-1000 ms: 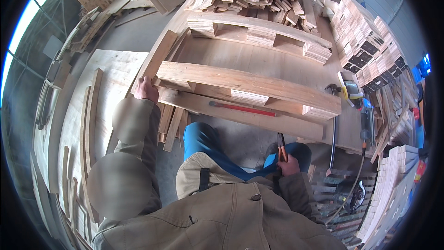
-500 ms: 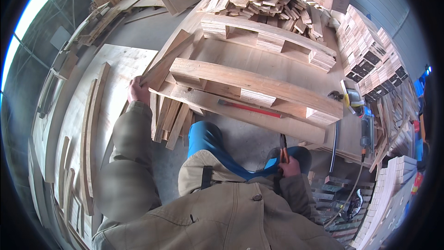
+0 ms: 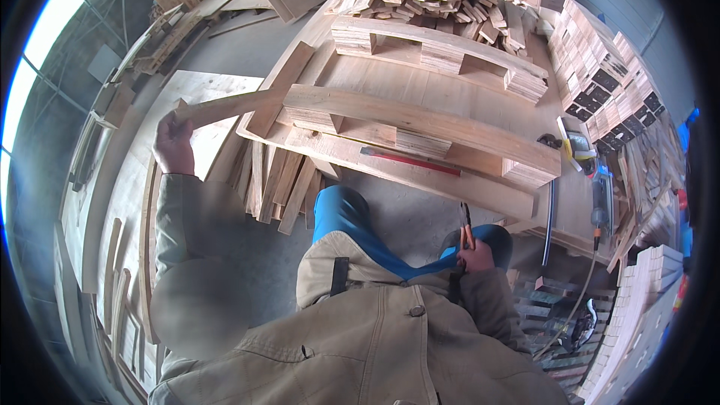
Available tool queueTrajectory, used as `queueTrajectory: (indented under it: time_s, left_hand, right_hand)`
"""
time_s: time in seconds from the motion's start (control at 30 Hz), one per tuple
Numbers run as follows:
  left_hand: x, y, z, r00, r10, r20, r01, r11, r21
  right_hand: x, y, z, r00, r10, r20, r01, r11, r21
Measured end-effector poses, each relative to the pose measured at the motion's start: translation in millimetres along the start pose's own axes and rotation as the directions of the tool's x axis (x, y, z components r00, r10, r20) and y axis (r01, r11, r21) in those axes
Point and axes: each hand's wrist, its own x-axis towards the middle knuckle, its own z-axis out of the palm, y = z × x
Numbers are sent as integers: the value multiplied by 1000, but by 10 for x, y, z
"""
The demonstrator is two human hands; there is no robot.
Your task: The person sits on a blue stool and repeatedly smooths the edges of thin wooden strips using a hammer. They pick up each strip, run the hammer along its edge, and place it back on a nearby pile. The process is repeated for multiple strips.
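Timber workshop; left hand [image 3: 174, 146] lifts plank [image 3: 225, 109], right hand [image 3: 475, 256] grips pliers [image 3: 466, 226].

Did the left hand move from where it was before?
Yes. The left hand was low beside the workbench corner; now it is raised and further left, lifting a wooden plank up over that corner.

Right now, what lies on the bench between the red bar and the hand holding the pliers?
In the head view, only the pale front board of the bench lies between the red bar and the right hand gripping the pliers, then bare grey floor.
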Motion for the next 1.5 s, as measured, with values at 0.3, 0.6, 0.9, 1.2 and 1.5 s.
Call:
queueTrajectory:
  time_s: [0.3,0.6,0.9,1.2,1.5]
  left_hand:
    - [201,971,95,995,97,17,-97,994,-41]
    - [140,1226,230,998,12,55,15,887,-462]
    - [56,1327,413,998,-55,-9,36,764,-644]
    - [-237,1576,955,992,107,63,-57,845,-532]
    - [-274,1704,1297,986,137,99,-61,831,-553]
  right_hand:
    - [-129,-138,-16,1000,12,-16,-12,1000,-29]
    - [-137,-166,-16,1000,-8,-24,8,1000,-14]
    - [-116,-167,-24,1000,-8,-13,7,1000,-20]
    - [-127,-203,-45,1000,31,-1,-31,998,-48]
    - [-81,-147,-71,1000,24,15,-23,1000,-17]
